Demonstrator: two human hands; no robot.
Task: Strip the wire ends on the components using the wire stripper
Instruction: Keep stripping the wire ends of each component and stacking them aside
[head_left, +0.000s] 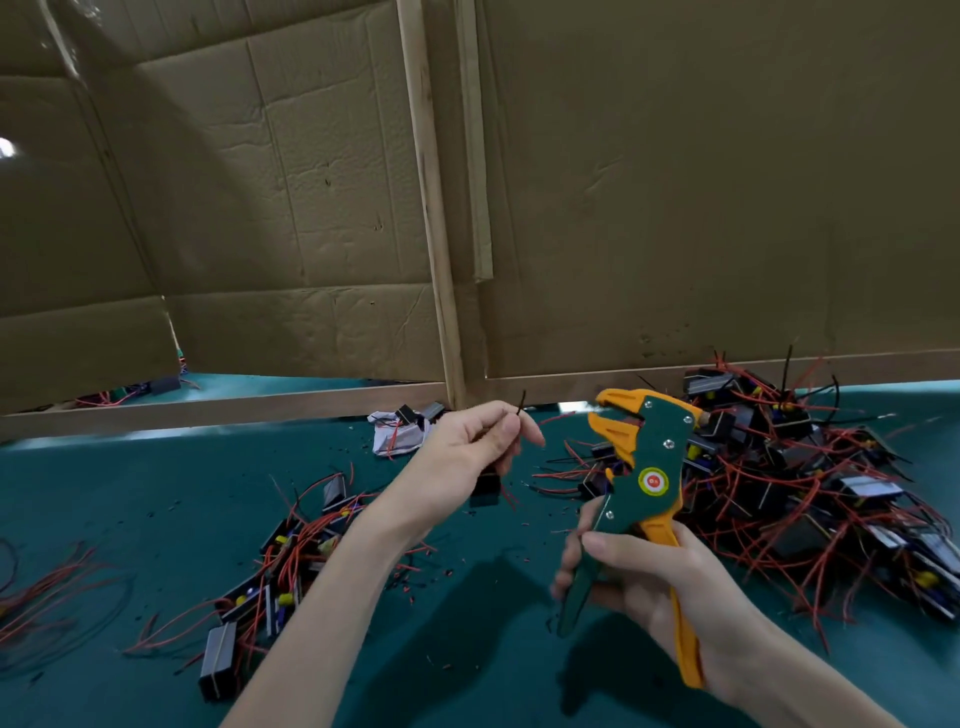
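Hands are both raised above the green table (130, 493), with the forearms reaching in from the near edge.

Your left hand (467, 447) pinches a black wire (521, 404) between thumb and forefinger. The wire's tip stands up above the fingertips, and the remaining fingers curl loosely underneath. A dark component (485, 488) hangs just below this hand, partly hidden by it, with short red leads trailing beneath.

Your right hand (654, 587) grips the wire stripper (649, 462) by both handles. The fingers wrap round the green handle, the orange handle runs down along the palm, and the thumb lies across the front. The tool stands roughly upright, head uppermost. Its orange jaws face left toward the pinched wire and stand apart. The wire tip is near the jaws but not between them; a clear gap shows.

A large heap of components (810, 483) with tangled red and black wires lies on the right of the table, beyond the stripper, against the cardboard wall (727, 182). A smaller group of components (280, 566) lies just left of your left forearm. Small scraps of insulation (415, 577) are scattered on the table between the forearms.
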